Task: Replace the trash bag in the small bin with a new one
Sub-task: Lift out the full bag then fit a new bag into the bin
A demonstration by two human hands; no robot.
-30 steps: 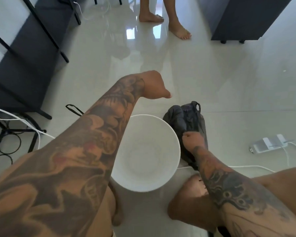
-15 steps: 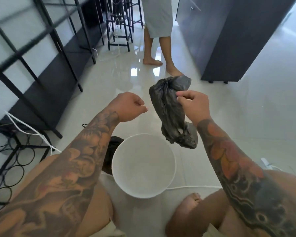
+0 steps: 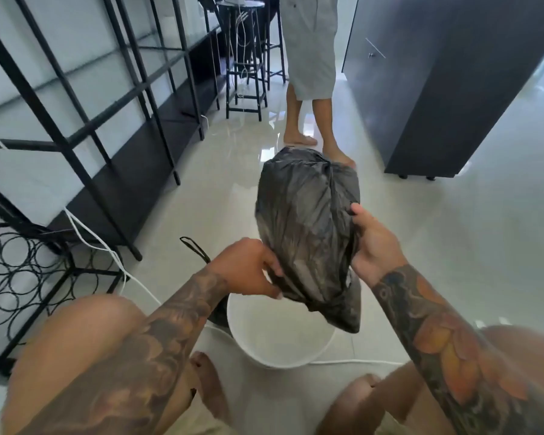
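Both my hands hold the dark trash bag (image 3: 305, 227) up in the air above the white bin (image 3: 280, 343) on the floor. Left hand (image 3: 248, 268) fingers pinch its lower left edge; right hand (image 3: 372, 243) fingers curl round its right side.

The small bin (image 3: 280, 340) stands on the floor (image 3: 453, 246) between the person's two knees. The trash bag (image 3: 305, 233) is held up in the air above the bin, a bit behind it. The left hand (image 3: 248, 268) is on the bag's left side and the right hand (image 3: 371, 243) is on its right side. A shelf rack (image 3: 107, 120) stands along the left. A cabinet (image 3: 437, 89) stands far to the right. Another person (image 3: 311, 73) stands behind the bag, with stools (image 3: 245, 58) to their left.
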